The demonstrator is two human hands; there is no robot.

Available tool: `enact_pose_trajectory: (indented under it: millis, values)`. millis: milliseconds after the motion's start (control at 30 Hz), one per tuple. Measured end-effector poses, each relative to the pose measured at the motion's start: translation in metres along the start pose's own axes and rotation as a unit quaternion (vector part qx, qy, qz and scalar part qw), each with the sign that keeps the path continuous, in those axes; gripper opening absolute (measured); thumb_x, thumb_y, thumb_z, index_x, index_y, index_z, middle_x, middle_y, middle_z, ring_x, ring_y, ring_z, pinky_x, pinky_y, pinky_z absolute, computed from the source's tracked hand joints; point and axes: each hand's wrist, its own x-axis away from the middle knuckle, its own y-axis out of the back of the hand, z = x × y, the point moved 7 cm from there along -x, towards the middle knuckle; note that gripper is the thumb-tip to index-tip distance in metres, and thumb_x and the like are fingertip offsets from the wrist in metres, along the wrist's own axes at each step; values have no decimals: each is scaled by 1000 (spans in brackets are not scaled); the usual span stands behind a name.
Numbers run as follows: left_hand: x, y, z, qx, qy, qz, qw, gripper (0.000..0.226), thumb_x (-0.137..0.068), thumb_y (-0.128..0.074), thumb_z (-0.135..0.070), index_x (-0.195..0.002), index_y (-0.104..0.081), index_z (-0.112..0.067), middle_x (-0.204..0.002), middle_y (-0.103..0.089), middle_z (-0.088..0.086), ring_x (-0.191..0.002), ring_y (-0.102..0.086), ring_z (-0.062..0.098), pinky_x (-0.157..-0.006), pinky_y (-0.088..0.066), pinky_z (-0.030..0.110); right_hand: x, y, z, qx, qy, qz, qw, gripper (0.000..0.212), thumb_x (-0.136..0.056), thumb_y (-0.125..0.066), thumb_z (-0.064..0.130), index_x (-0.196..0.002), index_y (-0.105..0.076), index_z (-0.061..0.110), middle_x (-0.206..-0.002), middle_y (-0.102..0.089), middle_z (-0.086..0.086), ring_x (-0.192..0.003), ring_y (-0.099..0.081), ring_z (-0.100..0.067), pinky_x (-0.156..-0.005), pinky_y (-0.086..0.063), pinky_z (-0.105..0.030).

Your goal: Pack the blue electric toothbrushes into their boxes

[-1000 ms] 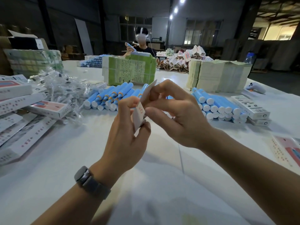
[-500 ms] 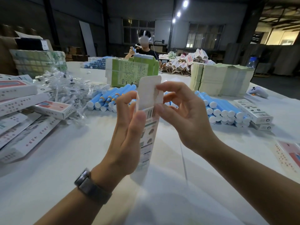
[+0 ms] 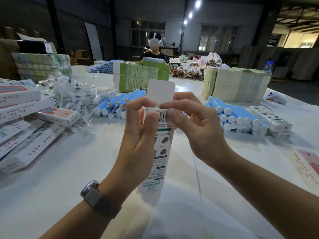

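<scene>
A person's two hands hold a narrow white toothbrush box (image 3: pixel 159 149) upright above a white table (image 3: pixel 72 166). A second ago the box was a folded sliver pinched between the fingers; it now stands tall with its printed back panel and barcode facing the viewer and its rounded top flap (image 3: pixel 161 91) raised. The left hand (image 3: pixel 138 144) grips the box's upper body, thumb in front and fingers curled behind. The right hand (image 3: pixel 195 128) pinches the top edge beside the barcode with thumb and forefinger, seemingly working the mouth open. This suggests the box is being prepared and that no brush has gone in, though the inside of the box cannot be seen. The blue electric toothbrushes wait in two piles on the table beyond the hands: a left pile (image 3: pixel 117 106) and a right pile (image 3: pixel 236 118), neither touched. Finished or flat boxes (image 3: pixel 25 121) lie stacked at the far left, cut off by the frame edge. Clear plastic bags (image 3: pixel 69 94) behind them hold small parts too blurred to identify. The box's bottom end, whether closed or open, is hard to make out.
</scene>
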Motion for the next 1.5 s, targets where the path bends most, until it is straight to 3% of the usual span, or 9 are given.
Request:
enact_pose_trajectory:
  millis: [100, 333, 433, 700, 900, 1000, 1167, 1367, 1500]
  values:
    - [2, -4, 5, 45, 45, 8, 998, 11, -90, -44, -51, -95, -49, -43, -90, -66, 9, -70, -66, 28, -59, -57, 35, 1, 3, 4, 20, 2, -1, 1000, 7, -89, -63, 9, -89, -70, 8, -110, -52, -15, -84, -64, -3, -58, -55, -49]
    - [3, -7, 6, 38, 44, 18, 998, 7, -94, -39, -47, -100, -41, -43, -93, -66, 4, -72, -67, 27, -63, -61, 39, -3, 11, -6, -28, -14, -8, 999, 55, -80, -70, 12, -128, -50, 29, -109, -63, -9, -99, -60, -24, -84, -56, -41]
    - [3, -10, 6, 51, 35, 23, 998, 24, -91, -43, -48, -109, -31, -39, -100, -68, 2, -73, -67, 21, -65, -60, 40, -8, 16, -7, -19, -25, 11, 999, 43, -75, -72, 22, -117, -66, 29, -106, -64, -6, -97, -55, -26, -90, -52, -51]
    - [0, -11, 8, 47, 42, 30, 998, 32, -87, -43, -53, -109, -28, -35, -88, -69, 0, -62, -66, 21, -55, -55, 27, -10, 12, -4, -18, -16, 16, 1000, 13, -79, -67, 24, -78, -68, 11, -89, -63, -3, -87, -57, -25, -77, -47, -34]
    - [-2, -11, 3, -3, 43, 37, 998, 40, -90, -35, -53, -114, -41, -23, -90, -63, 17, -67, -68, 26, -56, -56, 26, -9, 10, 4, 49, 5, 47, 998, 5, -86, -69, 14, -90, -69, 17, -93, -63, -11, -89, -56, -25, -75, -52, -30]
    - [-2, -12, 1, 1, 37, 21, 999, 23, -100, -33, -41, -108, -43, -22, -92, -60, 22, -64, -65, 25, -53, -53, 23, -9, 7, 4, 39, -2, 71, 997, 13, -84, -68, 6, -93, -71, 15, -96, -60, -6, -94, -55, -32, -75, -53, -44]
    - [0, -10, 1, -1, 24, 13, 1000, 8, -100, -35, -25, -107, -40, -26, -84, -67, -3, -62, -65, 19, -55, -58, 31, -11, 5, 8, 47, 0, 74, 996, 13, -83, -69, 5, -91, -71, 15, -94, -60, -3, -93, -59, -24, -75, -56, -39]
    - [0, -12, 1, 4, 8, 28, 1000, 8, -102, -35, -23, -109, -37, -26, -85, -63, 11, -61, -65, 22, -54, -56, 29, -13, 7, 8, 64, 4, 79, 995, 9, -86, -67, 8, -92, -71, 13, -94, -60, -17, -89, -56, -34, -76, -51, -30]
    - [1, -12, 4, 21, 15, 35, 999, 8, -102, -35, -30, -109, -33, -32, -89, -63, 7, -67, -64, 26, -58, -55, 31, -13, 8, 14, 82, 11, 98, 992, 10, -83, -70, 10, -89, -71, 17, -96, -58, -12, -94, -55, -38, -78, -49, -46]
